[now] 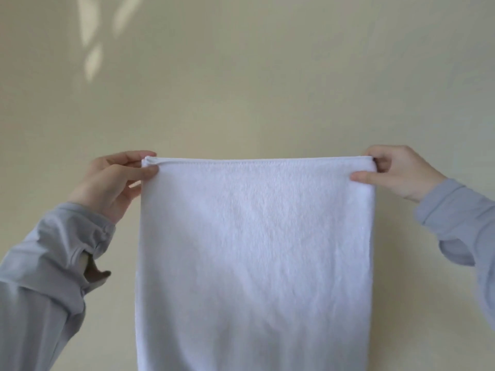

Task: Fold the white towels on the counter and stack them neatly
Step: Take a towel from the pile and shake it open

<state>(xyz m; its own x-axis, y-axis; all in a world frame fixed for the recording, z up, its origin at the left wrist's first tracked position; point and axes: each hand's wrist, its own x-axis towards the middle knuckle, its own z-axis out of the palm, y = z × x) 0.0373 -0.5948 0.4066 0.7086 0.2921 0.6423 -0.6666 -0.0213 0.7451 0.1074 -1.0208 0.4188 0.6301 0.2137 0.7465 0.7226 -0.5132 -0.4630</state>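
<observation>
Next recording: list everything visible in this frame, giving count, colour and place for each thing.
towel: one, white, held up at centre, hanging past the bottom edge of the frame
wall: one, beige, fills the background
light patches: a few, pale, on the wall at upper left
left sleeve: one, pale grey-blue, lower left
right sleeve: one, pale grey-blue, right edge
left hand: one, pinches the towel's top left corner
right hand: one, pinches the towel's top right corner
</observation>
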